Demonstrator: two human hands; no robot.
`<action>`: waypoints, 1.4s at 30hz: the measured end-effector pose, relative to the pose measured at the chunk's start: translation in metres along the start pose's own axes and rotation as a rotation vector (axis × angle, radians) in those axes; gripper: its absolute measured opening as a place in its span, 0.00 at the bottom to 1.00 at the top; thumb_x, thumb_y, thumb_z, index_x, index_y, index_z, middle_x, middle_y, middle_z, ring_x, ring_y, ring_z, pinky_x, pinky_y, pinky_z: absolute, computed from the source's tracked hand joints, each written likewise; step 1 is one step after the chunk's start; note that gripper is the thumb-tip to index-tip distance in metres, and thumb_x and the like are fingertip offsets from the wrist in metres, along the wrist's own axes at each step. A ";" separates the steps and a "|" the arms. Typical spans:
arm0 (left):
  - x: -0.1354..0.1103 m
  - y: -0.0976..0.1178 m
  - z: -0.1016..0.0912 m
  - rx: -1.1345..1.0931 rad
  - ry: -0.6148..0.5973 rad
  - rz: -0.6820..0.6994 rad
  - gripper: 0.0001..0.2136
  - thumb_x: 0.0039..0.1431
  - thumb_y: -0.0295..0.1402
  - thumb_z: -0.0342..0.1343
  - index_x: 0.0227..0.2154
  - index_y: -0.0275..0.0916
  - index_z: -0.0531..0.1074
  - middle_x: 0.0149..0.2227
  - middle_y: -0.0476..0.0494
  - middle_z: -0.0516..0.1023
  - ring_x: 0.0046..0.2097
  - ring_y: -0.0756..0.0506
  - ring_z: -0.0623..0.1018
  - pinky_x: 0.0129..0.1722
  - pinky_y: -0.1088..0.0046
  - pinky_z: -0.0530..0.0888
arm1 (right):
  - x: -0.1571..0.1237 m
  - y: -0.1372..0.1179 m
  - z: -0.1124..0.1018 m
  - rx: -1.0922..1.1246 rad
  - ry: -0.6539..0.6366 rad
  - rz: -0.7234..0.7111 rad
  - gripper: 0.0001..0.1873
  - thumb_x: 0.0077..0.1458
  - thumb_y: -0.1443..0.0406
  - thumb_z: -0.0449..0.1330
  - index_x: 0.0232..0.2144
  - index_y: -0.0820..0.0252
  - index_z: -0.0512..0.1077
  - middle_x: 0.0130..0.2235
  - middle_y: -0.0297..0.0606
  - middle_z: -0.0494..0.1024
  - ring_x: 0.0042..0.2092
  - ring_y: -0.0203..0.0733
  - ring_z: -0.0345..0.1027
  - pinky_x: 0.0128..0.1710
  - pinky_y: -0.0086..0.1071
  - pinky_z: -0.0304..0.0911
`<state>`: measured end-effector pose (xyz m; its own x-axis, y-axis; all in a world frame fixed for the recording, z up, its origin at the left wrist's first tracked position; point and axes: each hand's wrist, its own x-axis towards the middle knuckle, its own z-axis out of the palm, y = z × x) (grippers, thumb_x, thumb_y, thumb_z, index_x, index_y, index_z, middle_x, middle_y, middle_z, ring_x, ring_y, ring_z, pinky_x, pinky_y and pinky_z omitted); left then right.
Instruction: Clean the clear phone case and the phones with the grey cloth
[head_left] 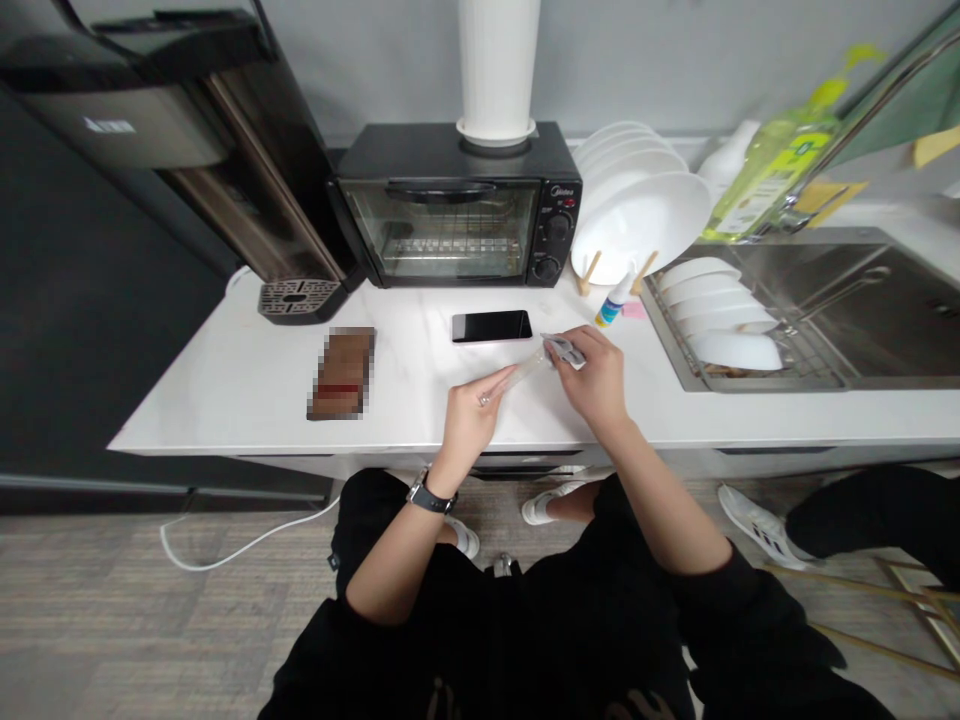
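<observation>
Legibly, "Midea" marks the oven beyond the hands and clear item.

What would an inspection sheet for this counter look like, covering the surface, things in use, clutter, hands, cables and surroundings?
Surface: white countertop, grey-veined.
Job's things: clear thin piece, perhaps a phone case; crumpled grey-white sheet; smartphone lying face up, screen dark.
Clutter: small bottle beyond the right hand; pink piece beside it; brown item, details obscured.
Hands: left hand pinches the clear thin piece; right hand holds the crumpled sheet.
Cables: white cable on the floor at left.
Surroundings: Midea toaster oven; dispenser at left; white plates; sink at right; another person's shoe.
</observation>
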<state>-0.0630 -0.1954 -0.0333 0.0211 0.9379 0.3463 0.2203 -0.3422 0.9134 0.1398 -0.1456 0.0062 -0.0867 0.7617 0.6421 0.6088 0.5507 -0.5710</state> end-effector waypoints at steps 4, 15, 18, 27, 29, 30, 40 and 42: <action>0.002 0.000 0.001 0.018 0.035 -0.011 0.14 0.70 0.33 0.58 0.53 0.41 0.84 0.54 0.46 0.86 0.55 0.38 0.86 0.61 0.58 0.82 | -0.015 -0.021 0.013 0.072 -0.023 -0.059 0.06 0.66 0.64 0.62 0.40 0.56 0.81 0.38 0.41 0.82 0.41 0.49 0.77 0.43 0.42 0.72; -0.001 0.010 -0.008 0.018 -0.031 0.054 0.24 0.59 0.18 0.54 0.55 0.38 0.82 0.55 0.43 0.85 0.56 0.40 0.85 0.60 0.60 0.81 | -0.052 -0.066 0.039 0.187 -0.137 -0.190 0.15 0.64 0.72 0.59 0.48 0.54 0.80 0.45 0.43 0.82 0.47 0.50 0.77 0.47 0.45 0.75; 0.000 0.010 -0.007 0.036 -0.026 0.040 0.23 0.59 0.18 0.55 0.55 0.38 0.83 0.55 0.42 0.86 0.56 0.40 0.86 0.59 0.61 0.81 | -0.050 -0.061 0.036 0.210 -0.148 -0.200 0.17 0.63 0.73 0.59 0.49 0.53 0.80 0.45 0.42 0.83 0.48 0.49 0.76 0.48 0.45 0.75; 0.000 0.003 -0.001 0.028 0.007 -0.011 0.15 0.68 0.29 0.57 0.53 0.42 0.84 0.53 0.47 0.86 0.54 0.40 0.86 0.59 0.59 0.83 | -0.023 -0.022 0.011 0.175 -0.060 -0.022 0.07 0.65 0.64 0.63 0.42 0.53 0.82 0.40 0.40 0.83 0.43 0.47 0.77 0.45 0.43 0.73; -0.001 0.002 -0.001 0.004 -0.002 0.007 0.15 0.70 0.31 0.57 0.54 0.43 0.84 0.55 0.47 0.85 0.57 0.39 0.85 0.61 0.58 0.81 | -0.013 -0.003 0.003 0.122 -0.006 0.057 0.08 0.66 0.60 0.64 0.38 0.55 0.81 0.37 0.39 0.82 0.39 0.45 0.76 0.43 0.40 0.71; -0.002 0.001 -0.001 0.002 -0.008 0.014 0.15 0.70 0.31 0.57 0.54 0.43 0.83 0.55 0.47 0.85 0.57 0.39 0.85 0.62 0.58 0.81 | -0.010 0.008 -0.001 0.095 0.033 0.096 0.09 0.65 0.59 0.64 0.35 0.56 0.80 0.35 0.38 0.81 0.38 0.45 0.74 0.41 0.39 0.70; 0.002 0.002 -0.001 -0.028 0.078 0.047 0.11 0.68 0.28 0.56 0.51 0.41 0.71 0.54 0.41 0.82 0.54 0.45 0.85 0.60 0.64 0.80 | -0.011 0.050 -0.002 0.124 0.169 0.275 0.14 0.62 0.53 0.65 0.35 0.58 0.79 0.34 0.37 0.81 0.36 0.43 0.72 0.41 0.38 0.66; 0.005 0.004 -0.006 -0.062 0.166 0.065 0.10 0.66 0.28 0.59 0.47 0.42 0.67 0.52 0.43 0.81 0.51 0.47 0.86 0.55 0.67 0.82 | -0.010 0.049 -0.002 0.119 0.157 0.270 0.15 0.63 0.52 0.64 0.34 0.58 0.78 0.34 0.38 0.81 0.36 0.43 0.72 0.42 0.38 0.66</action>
<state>-0.0675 -0.1928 -0.0270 -0.1289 0.8932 0.4309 0.1633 -0.4095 0.8976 0.1715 -0.1270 -0.0273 0.1936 0.8285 0.5256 0.4958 0.3797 -0.7811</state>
